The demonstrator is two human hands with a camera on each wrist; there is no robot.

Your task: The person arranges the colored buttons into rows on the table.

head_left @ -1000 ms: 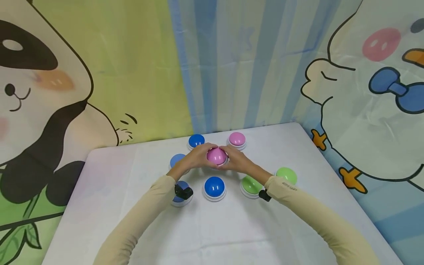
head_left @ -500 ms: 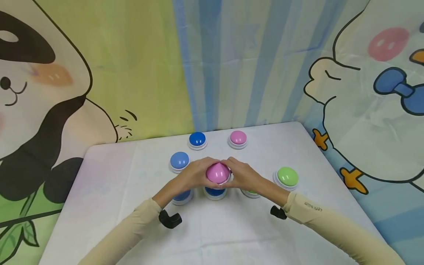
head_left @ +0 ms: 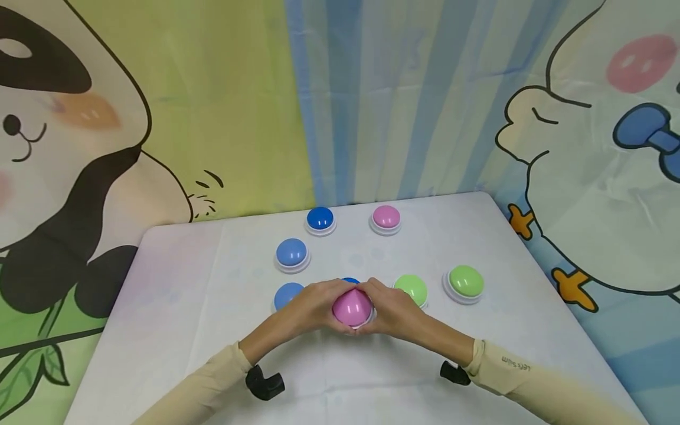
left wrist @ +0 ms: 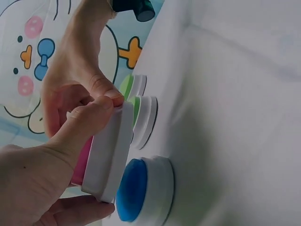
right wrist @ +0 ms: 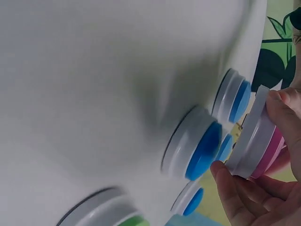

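A pink push button with a white base [head_left: 353,308] is held between both hands, lifted off the table as the wrist views show. My left hand [head_left: 317,306] grips its left side and my right hand [head_left: 392,310] its right, thumbs and fingertips meeting around the rim. In the left wrist view the white base [left wrist: 109,150] faces the camera, thumbs on its edge. A dark blue button [left wrist: 136,188] stands on the table just behind and below it, mostly hidden in the head view. The right wrist view shows the held button's pink dome [right wrist: 270,153] beyond its white base.
Two lighter blue buttons stand left, one farther back [head_left: 291,253] and one nearer [head_left: 287,295]. Green buttons are right of the hands [head_left: 411,288] and farther right [head_left: 466,281]. A dark blue button [head_left: 320,219] and a pink button [head_left: 386,217] stand near the white table's [head_left: 175,283] back edge.
Both hands have drawn the pink button toward the person, from the middle of the group to in front of the near dark blue button. The other buttons stay in place.
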